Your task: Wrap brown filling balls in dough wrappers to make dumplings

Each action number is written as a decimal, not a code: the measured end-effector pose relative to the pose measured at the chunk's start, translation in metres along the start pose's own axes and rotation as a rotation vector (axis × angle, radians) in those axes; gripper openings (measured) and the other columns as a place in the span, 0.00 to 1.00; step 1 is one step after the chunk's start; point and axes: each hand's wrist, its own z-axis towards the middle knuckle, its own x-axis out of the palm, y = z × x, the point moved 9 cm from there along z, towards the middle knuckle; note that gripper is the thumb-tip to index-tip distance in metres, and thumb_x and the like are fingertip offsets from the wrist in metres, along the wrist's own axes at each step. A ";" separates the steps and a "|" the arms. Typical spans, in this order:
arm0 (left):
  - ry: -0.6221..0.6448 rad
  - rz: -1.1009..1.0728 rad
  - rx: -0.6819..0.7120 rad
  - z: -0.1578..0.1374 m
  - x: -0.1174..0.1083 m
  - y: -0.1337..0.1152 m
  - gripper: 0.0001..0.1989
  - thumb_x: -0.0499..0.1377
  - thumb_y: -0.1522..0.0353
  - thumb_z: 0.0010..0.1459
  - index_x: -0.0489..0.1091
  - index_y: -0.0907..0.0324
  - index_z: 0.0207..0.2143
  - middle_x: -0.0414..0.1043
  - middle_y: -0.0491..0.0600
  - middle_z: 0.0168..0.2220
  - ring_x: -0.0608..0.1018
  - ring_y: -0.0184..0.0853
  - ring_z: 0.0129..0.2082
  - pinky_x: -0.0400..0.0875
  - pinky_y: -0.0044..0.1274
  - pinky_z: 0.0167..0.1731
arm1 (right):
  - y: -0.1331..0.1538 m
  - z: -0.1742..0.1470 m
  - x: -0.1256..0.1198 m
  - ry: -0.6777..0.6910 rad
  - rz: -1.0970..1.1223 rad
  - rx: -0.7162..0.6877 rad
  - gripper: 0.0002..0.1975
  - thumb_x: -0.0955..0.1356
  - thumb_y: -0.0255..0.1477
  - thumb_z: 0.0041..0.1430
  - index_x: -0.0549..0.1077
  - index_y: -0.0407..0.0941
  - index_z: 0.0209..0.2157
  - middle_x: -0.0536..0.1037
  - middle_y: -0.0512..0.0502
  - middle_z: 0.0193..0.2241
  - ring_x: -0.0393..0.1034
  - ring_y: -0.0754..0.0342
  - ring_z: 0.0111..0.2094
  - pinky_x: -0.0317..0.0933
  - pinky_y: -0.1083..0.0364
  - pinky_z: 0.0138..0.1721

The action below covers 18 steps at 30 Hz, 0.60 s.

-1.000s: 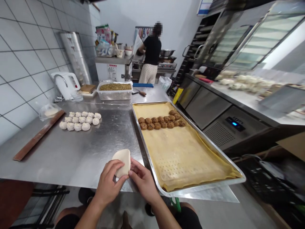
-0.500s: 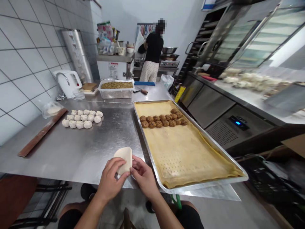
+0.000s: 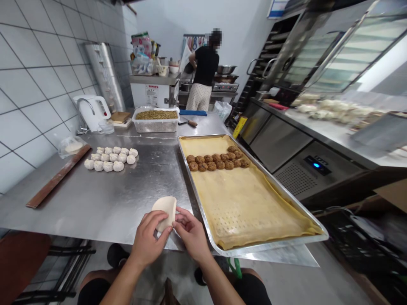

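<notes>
Between my hands, just above the table's front edge, is a thin pale round of dough (image 3: 165, 206), held upright and curved. My left hand (image 3: 150, 235) grips its left side, thumb at the lower edge and fingers over the face. My right hand (image 3: 190, 232) pinches the right edge between thumb and fingers. To the right lies a large metal tray (image 3: 199, 207) lined with yellowish sheet; brown filling balls (image 3: 211, 165) sit in rows across its far part. Several pale dough pieces (image 3: 108, 165) are grouped in rows at the left of the table.
On the steel table (image 3: 152, 165) are a wooden strip (image 3: 60, 176), a plastic tub of greenish-brown crumbly filling (image 3: 155, 120), a knife (image 3: 192, 123) and a white kettle (image 3: 92, 112). Another person (image 3: 205, 70) stands at the back by the stove. A steel counter (image 3: 292, 148) runs along the right.
The view has shifted very slightly. Both hands keep nearly the same hold on the dough round, and the balls and dough pieces stay where they were.
</notes>
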 end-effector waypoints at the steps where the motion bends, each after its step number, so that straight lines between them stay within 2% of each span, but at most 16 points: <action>1: -0.004 -0.004 0.001 0.000 0.000 0.000 0.13 0.61 0.65 0.65 0.70 0.51 0.52 0.75 0.49 0.51 0.75 0.39 0.53 0.70 0.34 0.56 | 0.000 0.000 0.000 -0.001 -0.003 0.002 0.25 0.77 0.31 0.56 0.75 0.47 0.55 0.81 0.48 0.37 0.76 0.55 0.39 0.69 0.53 0.46; 18: -0.022 -0.042 -0.063 -0.001 -0.001 0.002 0.11 0.57 0.64 0.67 0.73 0.52 0.50 0.77 0.50 0.49 0.76 0.40 0.52 0.70 0.34 0.55 | 0.007 -0.003 0.004 0.003 -0.020 -0.023 0.25 0.78 0.33 0.54 0.78 0.49 0.54 0.80 0.49 0.37 0.75 0.54 0.40 0.68 0.53 0.48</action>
